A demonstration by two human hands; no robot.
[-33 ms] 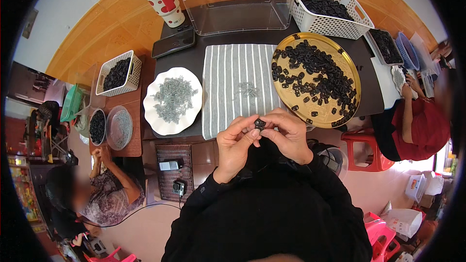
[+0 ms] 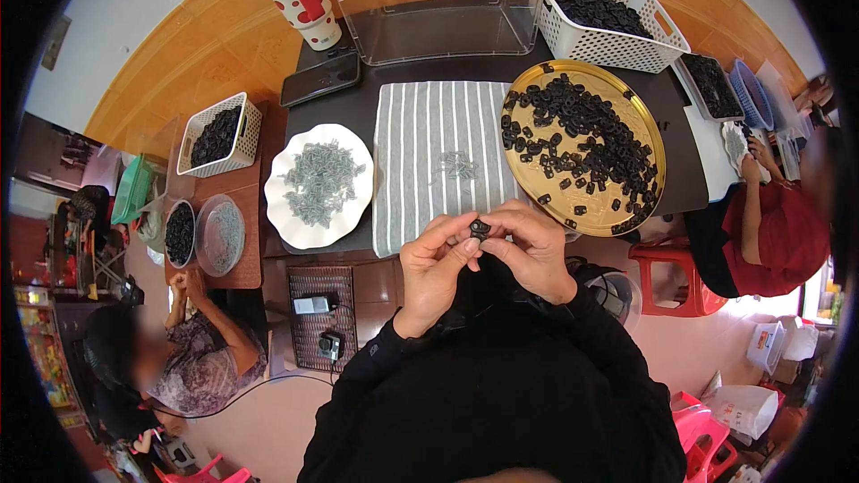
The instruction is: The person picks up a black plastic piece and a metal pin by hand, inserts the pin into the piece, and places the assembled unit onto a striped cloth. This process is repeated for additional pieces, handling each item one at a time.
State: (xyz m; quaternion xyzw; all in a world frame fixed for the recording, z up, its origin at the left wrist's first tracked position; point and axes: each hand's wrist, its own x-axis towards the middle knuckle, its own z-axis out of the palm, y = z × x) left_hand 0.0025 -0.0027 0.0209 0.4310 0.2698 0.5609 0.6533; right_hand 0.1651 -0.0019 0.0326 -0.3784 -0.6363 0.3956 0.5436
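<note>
Spotted tumbler (image 2: 309, 13) & blk phone-like slab (image 2: 319, 80): well fwd-left of L hand (image 2: 431, 277). Wicker tray (image 2: 307, 335) w/ sm. cam (image 2: 330, 343): left of L hand, lower down. Red stool (image 2: 684, 295): rt of R hand (image 2: 537, 255). Pink chair (image 2: 693, 425) & white bag (image 2: 747, 407): farther rt & back from R hand.

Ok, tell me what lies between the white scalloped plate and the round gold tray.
A grey, white-striped cloth bearing a small pile of thin grey pieces; the head view shows it.
</note>
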